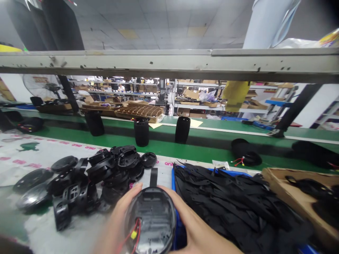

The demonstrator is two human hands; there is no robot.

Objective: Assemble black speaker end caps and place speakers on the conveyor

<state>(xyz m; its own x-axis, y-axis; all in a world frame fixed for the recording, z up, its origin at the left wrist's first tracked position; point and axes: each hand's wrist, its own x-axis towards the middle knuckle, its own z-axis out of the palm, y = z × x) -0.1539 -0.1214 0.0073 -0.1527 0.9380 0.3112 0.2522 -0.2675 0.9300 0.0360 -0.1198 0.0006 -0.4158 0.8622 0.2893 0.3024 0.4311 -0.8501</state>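
Between my two hands is a round black speaker housing [156, 225], its open end facing me. A red wire with a yellow connector [134, 234] comes out of its left side. A short black strap [153, 177] sticks up at its far rim. My left hand [119, 218] wraps the left side, somewhat blurred. My right hand [188, 218] curls round the right side, thumb low. Left of them lies a heap of black plastic end caps [92, 173]. To the right, a blue bin [174, 180] is full of black straps [233, 201].
A cardboard box [275, 183] with black parts stands at the far right. Beyond the bench runs a green conveyor belt [161, 148] carrying black cylindrical speakers [141, 132]. A metal shelf beam [148, 61] crosses overhead. Divided cardboard trays [140, 111] sit behind the belt.
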